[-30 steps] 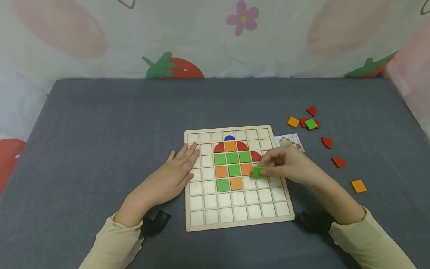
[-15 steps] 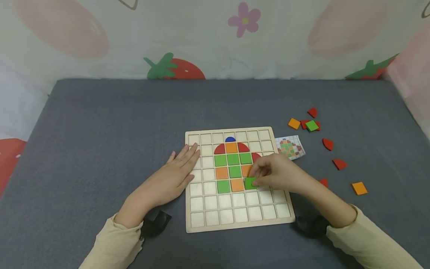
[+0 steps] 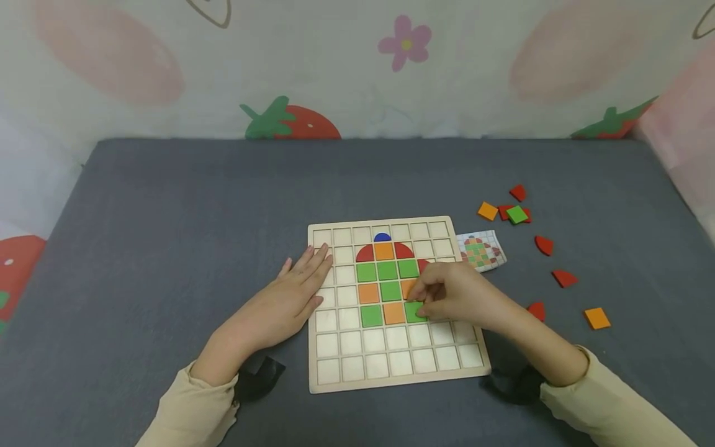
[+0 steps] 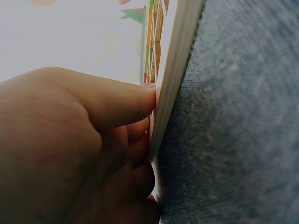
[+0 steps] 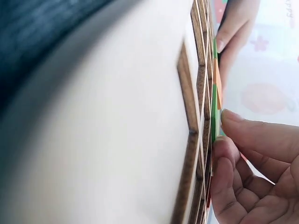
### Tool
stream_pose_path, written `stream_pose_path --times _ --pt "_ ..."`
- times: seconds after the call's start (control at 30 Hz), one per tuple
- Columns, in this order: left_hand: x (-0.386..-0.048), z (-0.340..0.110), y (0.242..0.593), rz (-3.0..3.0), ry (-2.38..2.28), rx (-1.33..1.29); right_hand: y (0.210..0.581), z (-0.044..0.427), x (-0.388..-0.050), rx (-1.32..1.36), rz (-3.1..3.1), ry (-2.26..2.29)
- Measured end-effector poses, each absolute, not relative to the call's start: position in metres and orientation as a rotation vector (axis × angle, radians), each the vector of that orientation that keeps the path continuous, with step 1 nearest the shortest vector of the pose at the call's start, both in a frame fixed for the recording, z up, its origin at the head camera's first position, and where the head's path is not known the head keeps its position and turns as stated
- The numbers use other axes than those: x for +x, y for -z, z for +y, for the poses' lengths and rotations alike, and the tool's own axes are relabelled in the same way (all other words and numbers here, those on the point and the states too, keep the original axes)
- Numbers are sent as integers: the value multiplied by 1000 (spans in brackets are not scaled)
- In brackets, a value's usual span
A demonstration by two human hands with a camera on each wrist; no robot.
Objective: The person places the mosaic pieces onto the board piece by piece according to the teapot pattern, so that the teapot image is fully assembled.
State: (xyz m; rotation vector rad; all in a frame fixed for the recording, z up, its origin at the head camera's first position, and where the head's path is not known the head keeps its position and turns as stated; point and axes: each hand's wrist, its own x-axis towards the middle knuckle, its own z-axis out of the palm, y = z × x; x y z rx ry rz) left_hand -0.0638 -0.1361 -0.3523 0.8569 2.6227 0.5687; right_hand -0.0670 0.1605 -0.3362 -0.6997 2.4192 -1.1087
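Observation:
A wooden grid board [image 3: 396, 383] lies on the grey cloth, holding green, orange, red and blue pieces. My right hand [image 3: 463, 295] has its thumb and curled fingers at the right side of a green square [image 3: 413, 311], which lies in a cell right of an orange square [image 3: 394, 313]. In the right wrist view, the hand [image 5: 261, 172] has thumb and fingertip against the green piece [image 5: 214, 114]. My left hand [image 3: 279, 310] rests with outstretched fingers on the board's left edge; in the left wrist view its thumb [image 4: 126, 102] touches that edge.
A printed pattern card [image 3: 481, 251] lies partly beside the board's right edge. On the cloth to the right are loose red pieces [image 3: 544, 244], orange squares [image 3: 598, 318] and a green square [image 3: 517, 215]. A patterned curtain [image 3: 447, 74] hangs behind.
My right hand has moved left and toward the near side with the green square, which went from tilted over the board to flat in a cell. My left hand has stayed in place.

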Motion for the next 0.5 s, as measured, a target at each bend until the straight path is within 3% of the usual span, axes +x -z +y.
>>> stream_pose_path --times 0.3,0.5 --pt "-70 -135 348 2635 -582 896 335 161 -72 -821 2401 1123" --pt "-66 -137 351 2633 -596 904 337 161 -69 -741 2399 1172"
